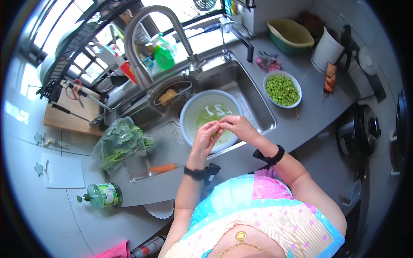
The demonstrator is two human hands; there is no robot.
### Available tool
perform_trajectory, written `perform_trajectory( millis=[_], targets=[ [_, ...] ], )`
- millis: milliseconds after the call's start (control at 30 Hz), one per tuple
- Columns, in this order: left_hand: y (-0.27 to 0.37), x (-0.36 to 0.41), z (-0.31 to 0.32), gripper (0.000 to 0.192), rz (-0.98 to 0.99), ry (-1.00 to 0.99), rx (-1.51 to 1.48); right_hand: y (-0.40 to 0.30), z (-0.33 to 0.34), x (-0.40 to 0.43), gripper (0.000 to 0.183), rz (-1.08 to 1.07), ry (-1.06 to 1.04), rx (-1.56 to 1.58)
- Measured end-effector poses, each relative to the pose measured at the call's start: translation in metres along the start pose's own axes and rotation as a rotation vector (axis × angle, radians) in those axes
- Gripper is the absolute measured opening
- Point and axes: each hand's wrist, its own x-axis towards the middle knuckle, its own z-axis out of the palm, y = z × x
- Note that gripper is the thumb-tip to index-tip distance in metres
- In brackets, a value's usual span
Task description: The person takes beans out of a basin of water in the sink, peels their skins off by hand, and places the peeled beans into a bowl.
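Observation:
My left hand and my right hand meet at the fingertips, thumbs and fingers pinched together. Anything between them is hidden or too small to make out. Both are held over a round, pale basin with a blue-grey rim, standing in the stainless steel sink. Inside the basin, shiny water covers green bits. On the counter to the right, a white bowl is full of shelled green beans.
A curved faucet arches behind the basin. Left of it lie leafy greens in a plastic bag and a carrot. A soap pump bottle is at the counter's left end. Crumpled gloves and a green tub sit back right.

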Motion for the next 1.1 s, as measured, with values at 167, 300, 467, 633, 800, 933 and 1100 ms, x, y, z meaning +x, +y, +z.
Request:
perform_trajectory(
  millis=[167,300,467,633,800,933,1100],
  targets=[
    [-0.002,0.009,0.004,0.018,-0.071,0.012,-0.012,0.016,0.005,-0.002,0.022,-0.014,0.047,-0.016],
    [0.004,0.014,0.008,0.019,-0.059,-0.062,0.021,0.017,-0.001,0.003,0.023,-0.005,0.076,-0.021],
    [-0.005,0.025,-0.001,0.016,-0.121,-0.064,0.054,0.023,-0.002,0.0,0.024,0.051,0.089,-0.047],
    [-0.006,0.03,-0.002,0.018,-0.085,-0.125,0.091,0.026,-0.005,-0.001,0.023,0.036,0.116,-0.072],
    [-0.006,0.037,-0.005,0.019,-0.116,0.035,-0.03,0.024,-0.019,-0.001,0.018,0.39,0.119,0.336],
    [0.008,0.044,-0.02,0.021,-0.052,0.116,-0.288,0.038,-0.053,-0.001,0.012,0.339,0.181,1.002],
    [0.015,0.047,-0.039,0.021,-0.081,0.203,-0.376,0.041,-0.124,-0.005,0.015,0.268,0.434,0.773]
  ],
)
